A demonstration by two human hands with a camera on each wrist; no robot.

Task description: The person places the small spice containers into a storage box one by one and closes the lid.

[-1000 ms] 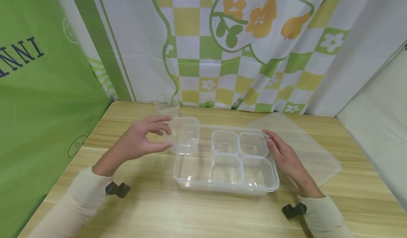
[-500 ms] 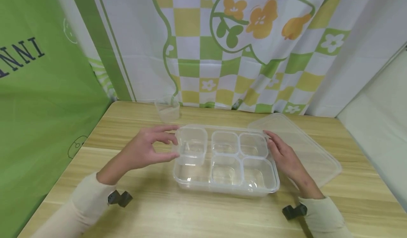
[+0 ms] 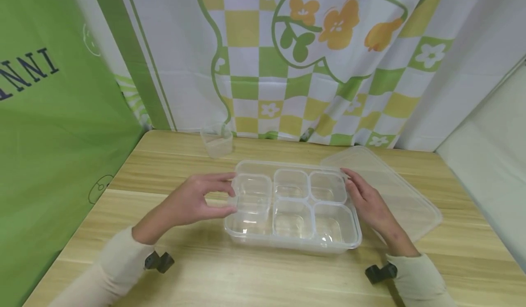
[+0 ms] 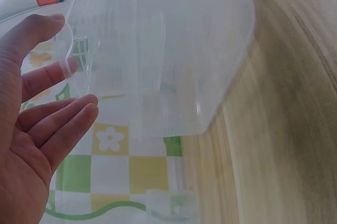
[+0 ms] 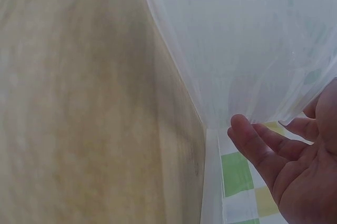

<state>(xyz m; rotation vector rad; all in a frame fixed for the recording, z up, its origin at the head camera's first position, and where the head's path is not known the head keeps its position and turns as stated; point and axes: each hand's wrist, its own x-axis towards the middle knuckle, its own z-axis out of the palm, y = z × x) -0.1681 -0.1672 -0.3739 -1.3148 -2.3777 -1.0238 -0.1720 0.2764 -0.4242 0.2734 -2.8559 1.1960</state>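
Observation:
A large clear plastic box [image 3: 287, 244] stands on the wooden table, with several small clear tubs [image 3: 292, 220] side by side in its right part. My left hand [image 3: 197, 199] pinches another small tub [image 3: 252, 197] by its left rim, between thumb and fingers. That tub is down within the left part of the box, toward the back, level with the others. In the left wrist view the thumb and a finger meet at the tub's clear rim [image 4: 68, 50], while the other fingers spread free. My right hand [image 3: 367, 202] holds the box's back right corner, fingertips against its outer wall [image 5: 237, 50].
A flat clear lid [image 3: 394, 193] lies on the table at the right, partly behind the right hand. One more small clear tub [image 3: 218, 143] stands at the back left, near the patterned curtain [image 3: 287, 88]. A green cloth [image 3: 61, 161] hangs along the left side.
My left hand has brought the small tub rightward, toward me and down, from over the box's left back edge to inside the box. The right hand and the box have stayed put.

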